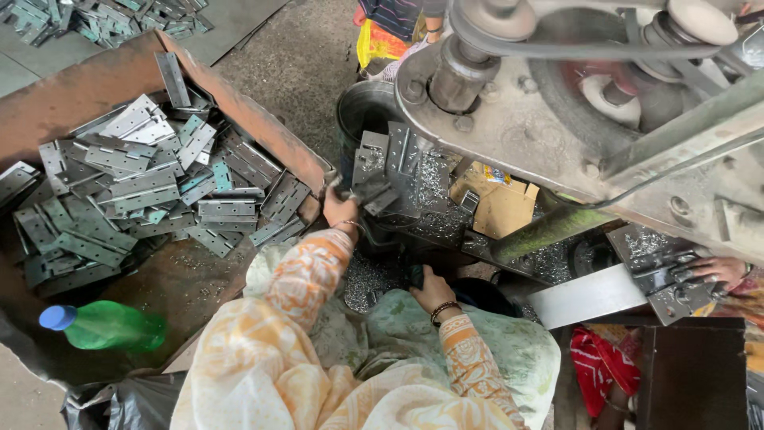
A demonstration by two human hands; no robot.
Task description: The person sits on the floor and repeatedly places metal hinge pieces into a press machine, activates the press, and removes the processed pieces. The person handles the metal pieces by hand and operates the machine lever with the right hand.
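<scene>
My left hand (341, 210) reaches forward in an orange patterned sleeve and grips a few grey metal hinge plates (372, 189) beside the rusty tray's corner. More flat hinge plates (407, 163) stand upright just past them, against a heap of small metal punchings (434, 179). My right hand (434, 291), with a beaded bracelet at the wrist, lies lower and nearer to me. Its fingers curl over a dark piece (414, 275) at the edge of a dark hollow. A pale green cloth (509, 350) covers my lap.
A rusty tray (263, 127) on the left holds a big pile of hinge plates (143, 191). A green bottle (107, 325) lies near its front. A grey press machine (557, 119) fills the right, where another person's hand (716, 271) holds metal parts. A dark bucket (364, 107) and a cardboard box (503, 209) stand ahead.
</scene>
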